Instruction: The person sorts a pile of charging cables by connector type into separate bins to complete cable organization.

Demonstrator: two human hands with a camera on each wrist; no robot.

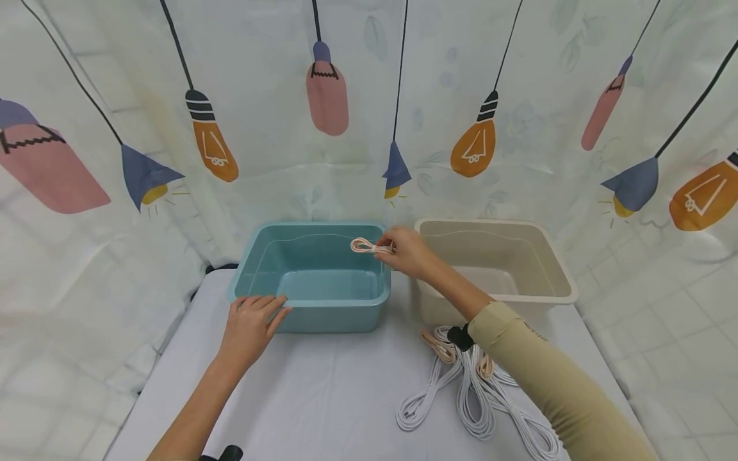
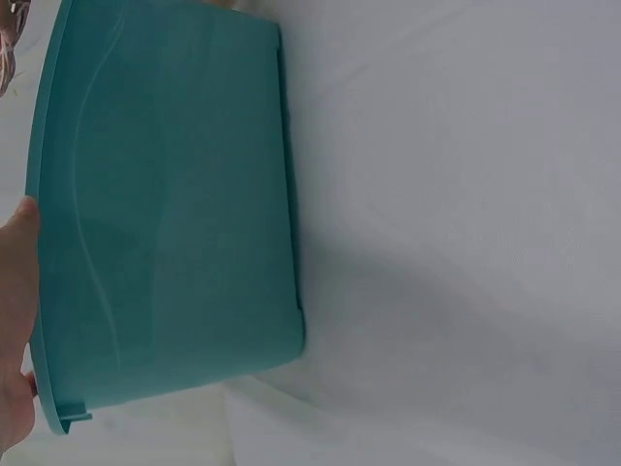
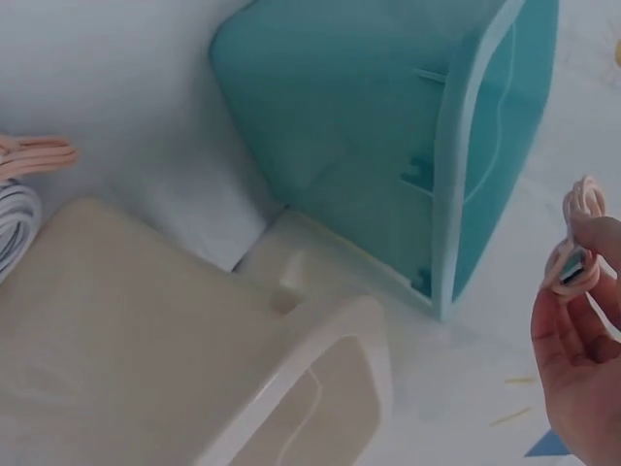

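Note:
My right hand point(image 1: 406, 251) pinches a small coiled cable point(image 1: 364, 246) over the right end of a teal bin point(image 1: 328, 318). Up close in the right wrist view, the cable point(image 3: 574, 275) is pale pink, looped into a bundle, with a metal plug end showing. My left hand point(image 1: 252, 328) rests on the teal bin's front rim near its left corner. From the left wrist, part of this hand point(image 2: 15, 311) shows at the rim, with most of it out of frame. Inside the teal bin, the visible floor is bare.
To the right stands a beige bin point(image 1: 496, 299), close beside the teal one. Several bundled white cables point(image 1: 475, 410) and some peach cables point(image 1: 441, 347) lie on the white tablecloth point(image 1: 323, 397) in front of it, partly hidden by my right forearm. A lamp-patterned curtain point(image 1: 357, 173) hangs behind.

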